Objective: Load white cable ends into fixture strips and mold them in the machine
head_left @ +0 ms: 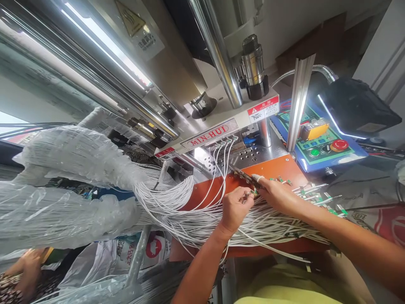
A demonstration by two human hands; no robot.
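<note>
My left hand pinches the end of a white cable, where a small green circuit board shows between the fingertips. Wrapped around one end of a dark metal strip fixture is my right hand, with a white covering on one finger. The two hands almost touch. Below them spreads a thick bundle of white cables, and several of its ends at the right carry green circuit boards. Several more white cables run up into the press, their ends set in a row under its plate.
A press marked MIN-HUI stands in front, with steel columns and a danger label. At the right sits a blue control box with a red stop button. Plastic-wrapped cable bundles hang left. Another person's hand shows lower left.
</note>
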